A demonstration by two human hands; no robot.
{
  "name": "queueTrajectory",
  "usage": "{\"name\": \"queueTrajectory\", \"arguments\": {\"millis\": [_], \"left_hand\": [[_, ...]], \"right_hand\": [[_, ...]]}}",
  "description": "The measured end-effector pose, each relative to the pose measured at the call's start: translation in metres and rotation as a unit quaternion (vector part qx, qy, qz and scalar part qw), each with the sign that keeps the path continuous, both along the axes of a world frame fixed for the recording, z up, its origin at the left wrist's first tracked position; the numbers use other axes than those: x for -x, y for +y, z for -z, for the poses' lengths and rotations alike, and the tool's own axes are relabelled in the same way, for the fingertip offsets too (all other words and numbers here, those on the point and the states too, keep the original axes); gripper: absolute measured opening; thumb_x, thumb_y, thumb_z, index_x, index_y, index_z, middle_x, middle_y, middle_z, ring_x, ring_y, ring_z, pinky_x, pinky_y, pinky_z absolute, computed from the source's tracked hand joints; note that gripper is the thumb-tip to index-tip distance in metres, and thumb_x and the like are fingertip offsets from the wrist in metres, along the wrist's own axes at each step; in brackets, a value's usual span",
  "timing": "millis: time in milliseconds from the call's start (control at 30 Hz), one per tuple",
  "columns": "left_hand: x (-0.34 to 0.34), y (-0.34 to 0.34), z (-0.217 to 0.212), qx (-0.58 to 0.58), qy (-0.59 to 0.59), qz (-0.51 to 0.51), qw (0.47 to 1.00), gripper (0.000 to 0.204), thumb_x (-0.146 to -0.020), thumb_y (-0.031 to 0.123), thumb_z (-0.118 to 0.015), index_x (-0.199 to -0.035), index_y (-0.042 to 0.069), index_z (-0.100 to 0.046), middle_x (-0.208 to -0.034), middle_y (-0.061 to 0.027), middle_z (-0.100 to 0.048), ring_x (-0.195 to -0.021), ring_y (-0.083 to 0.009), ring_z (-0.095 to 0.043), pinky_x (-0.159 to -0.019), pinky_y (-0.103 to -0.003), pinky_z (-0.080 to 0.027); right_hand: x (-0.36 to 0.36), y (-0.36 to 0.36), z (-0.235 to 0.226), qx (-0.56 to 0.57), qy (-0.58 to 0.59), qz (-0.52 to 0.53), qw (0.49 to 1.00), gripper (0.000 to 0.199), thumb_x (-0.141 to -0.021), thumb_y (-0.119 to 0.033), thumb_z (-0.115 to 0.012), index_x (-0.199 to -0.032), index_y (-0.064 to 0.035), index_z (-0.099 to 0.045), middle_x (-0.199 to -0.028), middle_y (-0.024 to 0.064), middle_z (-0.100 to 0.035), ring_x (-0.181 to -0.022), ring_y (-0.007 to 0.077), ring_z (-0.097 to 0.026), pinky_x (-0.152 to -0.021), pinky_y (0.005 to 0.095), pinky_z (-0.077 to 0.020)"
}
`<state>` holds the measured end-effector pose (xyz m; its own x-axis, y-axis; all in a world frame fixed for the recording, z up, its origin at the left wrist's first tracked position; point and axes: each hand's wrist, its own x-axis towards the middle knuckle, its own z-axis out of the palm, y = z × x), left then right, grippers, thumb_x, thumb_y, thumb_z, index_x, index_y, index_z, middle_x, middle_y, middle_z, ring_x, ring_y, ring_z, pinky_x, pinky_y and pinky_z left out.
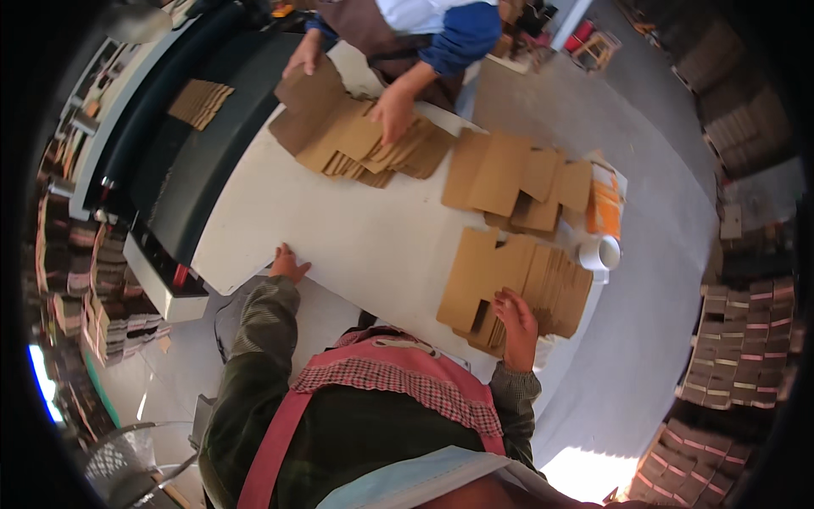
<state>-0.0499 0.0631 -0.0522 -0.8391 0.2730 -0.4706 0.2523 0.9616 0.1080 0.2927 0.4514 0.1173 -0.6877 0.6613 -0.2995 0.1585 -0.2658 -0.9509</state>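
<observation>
My left hand (290, 265) rests on the near edge of the white table (373, 229), fingers apart and nothing in it. Over the near stack of flat brown cardboard pieces (483, 276) hovers or rests my right hand (517, 322); its fingers are slightly bent and no piece shows in them. Whether it touches the stack I cannot tell. Behind that stack lies another pile of cardboard blanks (496, 174) with raised flaps. Across the table a co-worker's hand (393, 112) is on a fanned pile of cardboard (339, 136), and their other hand (303, 53) is by an upright flap.
A white mug (599, 253) and an orange-and-white packet (604, 202) stand at the table's right edge. On the left runs a machine with a dark belt (199, 161), carrying a small cardboard bundle (200, 103). Bundled cardboard stacks (738, 343) line the right side.
</observation>
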Motion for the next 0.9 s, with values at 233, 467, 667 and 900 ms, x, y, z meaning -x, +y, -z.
{"name": "queueTrajectory", "arguments": {"millis": [233,467,667,900], "left_hand": [[-0.015,0.011,-0.012,-0.001,0.031,-0.026,0.999,0.079,-0.082,0.043,-0.063,-0.135,-0.010,-0.036,-0.149,-0.0235,-0.021,-0.138,-0.0395,-0.021,-0.112,-0.039,-0.026],[-0.009,0.010,-0.012,-0.002,0.021,-0.031,0.999,0.073,-0.081,0.041,-0.064,-0.129,-0.011,-0.044,-0.149,-0.0229,-0.022,-0.136,-0.0380,-0.027,-0.106,-0.040,-0.035],[-0.008,0.010,-0.024,0.008,0.047,-0.010,0.999,0.074,-0.080,0.043,-0.064,-0.128,-0.010,-0.046,-0.146,-0.0233,-0.030,-0.132,-0.0371,-0.034,-0.102,-0.040,-0.039],[-0.004,0.000,-0.043,-0.007,0.030,0.034,0.999,0.071,-0.080,0.044,-0.065,-0.125,-0.009,-0.049,-0.140,-0.0215,-0.036,-0.129,-0.0351,-0.038,-0.096,-0.040,-0.044]], "right_hand": [[0.031,-0.045,0.032,0.032,-0.003,-0.141,0.990,0.033,-0.095,-0.016,-0.052,-0.123,0.0032,-0.053,-0.113,0.0095,-0.061,-0.104,0.0163,-0.058,-0.092,0.0293,-0.0458],[0.052,-0.079,0.039,0.062,-0.029,-0.230,0.971,0.035,-0.095,-0.017,-0.054,-0.123,0.0027,-0.053,-0.116,0.0109,-0.061,-0.108,0.0166,-0.057,-0.093,0.0295,-0.0441],[0.077,-0.095,0.051,0.026,-0.044,-0.215,0.975,0.035,-0.094,-0.019,-0.055,-0.122,0.0029,-0.054,-0.115,0.0119,-0.062,-0.108,0.0165,-0.057,-0.093,0.0291,-0.0443],[0.115,-0.121,0.102,-0.059,-0.146,-0.242,0.957,0.040,-0.093,-0.025,-0.056,-0.123,0.0023,-0.054,-0.115,0.0121,-0.062,-0.106,0.0186,-0.058,-0.091,0.0302,-0.0451]]}}
